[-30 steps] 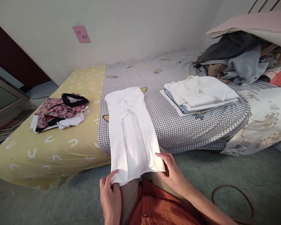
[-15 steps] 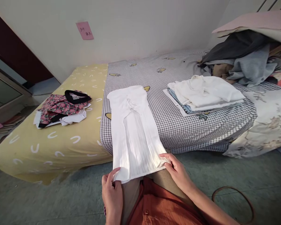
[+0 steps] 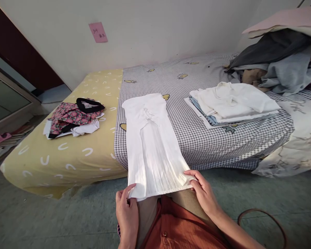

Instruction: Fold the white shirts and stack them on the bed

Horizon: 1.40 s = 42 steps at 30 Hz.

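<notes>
A white garment [image 3: 155, 148] with a gathered middle and a pleated inner panel lies lengthwise over the bed's front edge, its far end flat on the checked sheet. Its near hem reaches out over my lap. My left hand [image 3: 126, 209] pinches the hem's left corner between thumb and fingers. At the right corner, my right hand [image 3: 203, 192] grips a small bunched fold of the same cloth. Between the two hands the hem is spread wide. The garment's exact kind is hard to tell.
A stack of folded white and blue clothes [image 3: 233, 103] sits right on the checked sheet [image 3: 197, 141]. Left, a floral garment [image 3: 69, 117] lies over white cloth on the yellow sheet [image 3: 75, 155]. Dark and grey clothes [image 3: 277, 55] are heaped far right. A brown loop [image 3: 264, 216] is on the floor.
The whole scene has shifted slightly to the right in view. Both hands keep their hold on the white garment's hem, which looks almost the same.
</notes>
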Each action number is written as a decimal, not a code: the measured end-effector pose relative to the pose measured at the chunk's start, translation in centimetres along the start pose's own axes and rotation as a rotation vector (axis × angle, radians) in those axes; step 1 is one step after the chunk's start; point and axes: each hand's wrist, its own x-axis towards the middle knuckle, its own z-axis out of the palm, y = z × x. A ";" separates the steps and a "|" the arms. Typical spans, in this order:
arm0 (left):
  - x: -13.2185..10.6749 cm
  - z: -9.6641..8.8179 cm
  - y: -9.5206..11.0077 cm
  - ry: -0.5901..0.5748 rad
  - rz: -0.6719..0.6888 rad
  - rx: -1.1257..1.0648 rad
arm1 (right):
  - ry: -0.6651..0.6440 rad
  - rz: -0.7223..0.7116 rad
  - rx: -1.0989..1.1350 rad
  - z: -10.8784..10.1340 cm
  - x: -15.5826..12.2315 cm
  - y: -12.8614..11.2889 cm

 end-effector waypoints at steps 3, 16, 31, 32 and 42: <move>-0.1 -0.1 0.2 -0.013 -0.027 0.007 | -0.010 0.030 0.005 0.0 0.2 0.1; -0.1 0.1 0.0 0.022 0.035 0.021 | 0.099 -0.075 -0.065 0.5 0.2 0.7; -0.1 0.3 -0.3 0.042 0.059 0.040 | 0.153 -0.037 0.017 0.3 0.5 1.1; -0.1 0.3 -0.4 0.043 0.062 0.042 | 0.155 -0.047 0.003 0.2 0.4 1.0; -0.3 0.3 -0.7 0.066 0.130 0.036 | 0.140 -0.160 -0.117 0.2 0.2 0.8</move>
